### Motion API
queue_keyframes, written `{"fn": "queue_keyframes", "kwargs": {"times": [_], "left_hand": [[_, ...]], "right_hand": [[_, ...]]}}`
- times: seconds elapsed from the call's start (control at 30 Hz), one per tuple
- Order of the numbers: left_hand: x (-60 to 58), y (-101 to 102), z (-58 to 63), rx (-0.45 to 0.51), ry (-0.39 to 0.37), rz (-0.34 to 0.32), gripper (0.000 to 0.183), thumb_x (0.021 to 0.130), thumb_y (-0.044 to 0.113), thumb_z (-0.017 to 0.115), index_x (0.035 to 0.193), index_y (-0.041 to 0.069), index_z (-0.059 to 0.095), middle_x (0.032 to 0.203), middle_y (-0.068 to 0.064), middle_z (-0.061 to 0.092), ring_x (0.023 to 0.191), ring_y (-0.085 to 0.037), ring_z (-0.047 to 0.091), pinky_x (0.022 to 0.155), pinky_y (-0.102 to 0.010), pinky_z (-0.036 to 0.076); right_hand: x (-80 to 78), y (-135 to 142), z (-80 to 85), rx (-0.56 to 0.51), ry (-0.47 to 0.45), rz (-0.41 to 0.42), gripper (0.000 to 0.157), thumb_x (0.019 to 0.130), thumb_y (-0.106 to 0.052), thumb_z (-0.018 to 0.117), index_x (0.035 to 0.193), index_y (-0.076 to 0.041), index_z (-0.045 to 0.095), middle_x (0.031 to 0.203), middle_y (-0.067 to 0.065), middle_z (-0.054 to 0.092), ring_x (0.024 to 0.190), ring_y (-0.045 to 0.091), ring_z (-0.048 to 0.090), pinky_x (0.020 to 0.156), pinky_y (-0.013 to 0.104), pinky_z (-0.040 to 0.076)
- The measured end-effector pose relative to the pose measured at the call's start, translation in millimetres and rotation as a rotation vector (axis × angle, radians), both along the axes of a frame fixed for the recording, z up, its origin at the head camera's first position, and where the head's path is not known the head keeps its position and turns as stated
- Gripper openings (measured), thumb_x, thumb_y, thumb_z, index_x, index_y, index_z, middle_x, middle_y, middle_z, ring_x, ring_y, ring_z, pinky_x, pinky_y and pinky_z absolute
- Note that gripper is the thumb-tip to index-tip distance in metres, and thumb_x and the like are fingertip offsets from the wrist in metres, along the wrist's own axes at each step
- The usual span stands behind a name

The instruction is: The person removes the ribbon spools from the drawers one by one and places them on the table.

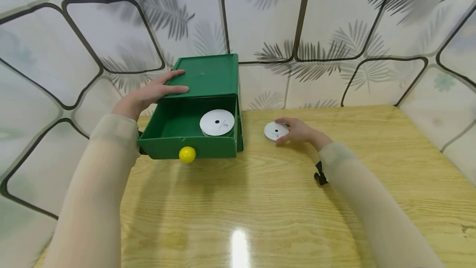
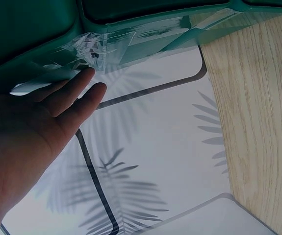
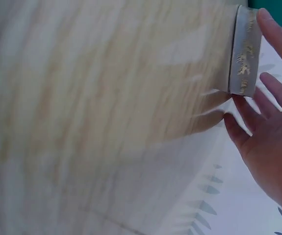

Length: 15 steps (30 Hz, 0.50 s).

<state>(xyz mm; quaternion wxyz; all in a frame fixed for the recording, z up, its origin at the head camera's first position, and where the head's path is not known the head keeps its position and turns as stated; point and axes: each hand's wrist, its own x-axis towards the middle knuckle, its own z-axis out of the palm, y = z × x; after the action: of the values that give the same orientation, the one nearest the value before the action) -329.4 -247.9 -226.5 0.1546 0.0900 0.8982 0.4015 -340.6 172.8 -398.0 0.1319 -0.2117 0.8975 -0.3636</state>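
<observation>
A green box (image 1: 208, 73) stands against the back wall with its drawer (image 1: 163, 148) pulled out. The drawer front carries a yellow ball knob (image 1: 187, 154). Inside, at the drawer's right side, lies a white ribbon spool (image 1: 217, 122) with a dark centre hole. My left hand (image 1: 156, 90) rests on the left edge of the box top, fingers extended; in the left wrist view its fingertips meet clear tape on the box. To the right of the box, my right hand (image 1: 295, 130) grips a smaller ribbon spool (image 1: 275, 131) by its rim. Gold-patterned ribbon (image 3: 244, 54) shows around this spool's side.
The wooden table (image 1: 282, 202) stretches in front of the box and to the right. A wall covering (image 1: 267, 24) with leaf prints and dark outlines rises right behind the box and along both sides. A black strap (image 1: 320, 173) sits at my right wrist.
</observation>
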Motion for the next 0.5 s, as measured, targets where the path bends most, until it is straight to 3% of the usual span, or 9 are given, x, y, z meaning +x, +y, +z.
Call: {"fn": "queue_keyframes", "kwargs": {"times": [0.23, 0.5], "left_hand": [[-0.6, -1, -1.2, -0.005, 0.007, 0.002, 0.085, 0.093, 0.048, 0.06, 0.158, 0.033, 0.008, 0.161, -0.002, -0.015, 0.143, -0.041, 0.011, 0.107, -0.066, 0.019], [-0.4, 0, -0.8, -0.004, 0.009, 0.0, 0.085, 0.093, 0.048, 0.061, 0.158, 0.032, 0.008, 0.161, -0.003, -0.015, 0.142, -0.042, 0.012, 0.107, -0.066, 0.019]], "right_hand": [[7.2, 2, 6.3, -0.067, 0.024, -0.054, 0.082, 0.083, -0.019, 0.079, 0.149, 0.0, 0.034, 0.153, 0.024, 0.027, 0.137, 0.045, 0.028, 0.107, 0.057, 0.03], [32.4, 2, 28.6, -0.279, 0.142, -0.045, 0.059, 0.091, -0.014, 0.071, 0.142, 0.0, 0.045, 0.145, 0.022, 0.042, 0.132, 0.039, 0.04, 0.105, 0.058, 0.031]]}}
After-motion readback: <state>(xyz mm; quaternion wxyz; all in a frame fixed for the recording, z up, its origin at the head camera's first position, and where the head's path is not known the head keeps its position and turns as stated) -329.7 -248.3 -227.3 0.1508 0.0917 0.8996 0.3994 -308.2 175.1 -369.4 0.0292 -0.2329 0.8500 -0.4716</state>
